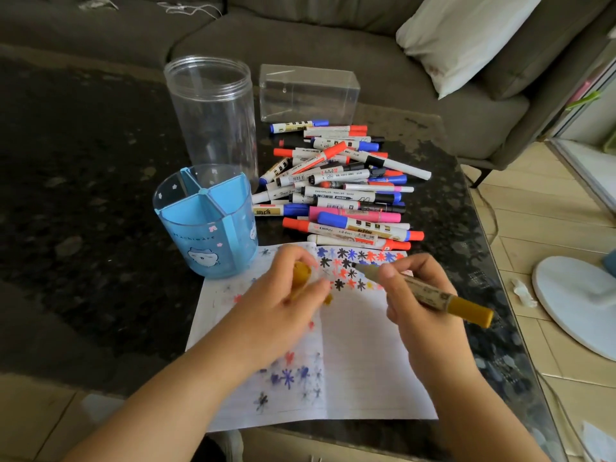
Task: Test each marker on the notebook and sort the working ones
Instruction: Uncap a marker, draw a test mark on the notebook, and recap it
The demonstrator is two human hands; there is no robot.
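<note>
Right hand: the right hand has its fingers clamped round a gold marker, uncapped, its dark tip down over the coloured star marks near the top of the right page.
Left hand: the left hand has its fingers curled round a gold cap; the hand is blurred and lies over the left page.
Notebook: the notebook lies open on the bench at its near edge, with red, blue, black and yellow star scribbles at the top of the right page and more blue, red and black ones low on the left page.
Marker pile: the marker pile lies loose on the bench just beyond the notebook, capped markers in red, blue, black and pink, stacked across one another.
Blue pen holder: the blue pen holder stands upright at the top left corner of the notebook, parted into compartments by blue dividers; no marker shows in any of them.
Clear jar: the clear jar stands upright, lidless, just behind the pen holder, nothing seen inside.
Clear box: the clear box sits behind the marker pile at the far edge of the bench, nothing seen inside.
Sofa: a grey sofa runs behind the bench, with a white pillow on it to the right.
</note>
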